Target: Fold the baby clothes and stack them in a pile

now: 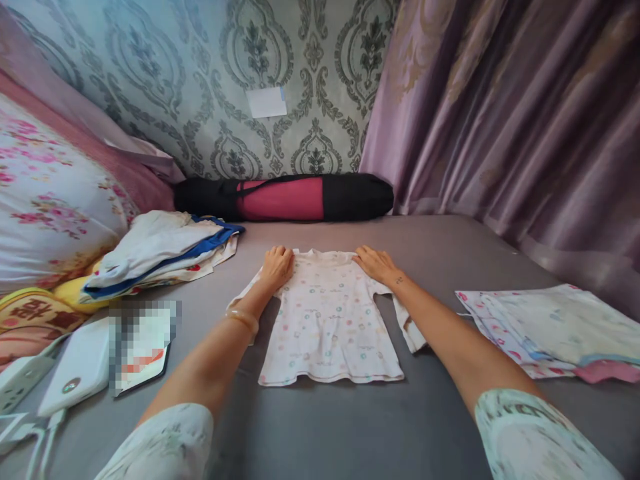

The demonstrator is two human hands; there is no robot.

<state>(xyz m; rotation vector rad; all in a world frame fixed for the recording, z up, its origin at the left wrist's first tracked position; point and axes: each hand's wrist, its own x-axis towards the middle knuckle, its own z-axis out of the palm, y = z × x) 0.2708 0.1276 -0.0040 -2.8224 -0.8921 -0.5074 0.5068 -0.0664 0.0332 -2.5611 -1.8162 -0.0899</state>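
Forearms (200,373) of the person, reaching forward from the lower edge of the head view and converging toward the middle, ended in two hands set at matching heights. Between them, a small white long-sleeved cotton shirt with a pastel dotted print (330,327) lay spread flat on a smooth grey sheet (320,433), its collar away from the person and its hem toward them. The left hand (278,267), palm down with fingers bent and close together, rested on the shoulder just left of the collar; a pale amber-coloured ring-shaped bangle (243,321) encircled that forearm. The right hand (375,263), likewise palm down, angled inward across the opposite shoulder, its fingers gently curved at the upper edge. Both hands were partly closed and touched the fabric; whether the fingertips pinched it could not be told. The shirt's sleeves passed partly beneath the forearms. A loose stack of white and blue cloth garments (160,243) lay beyond the left arm, and a flat stack of pale printed garments (555,327) lay to the right.
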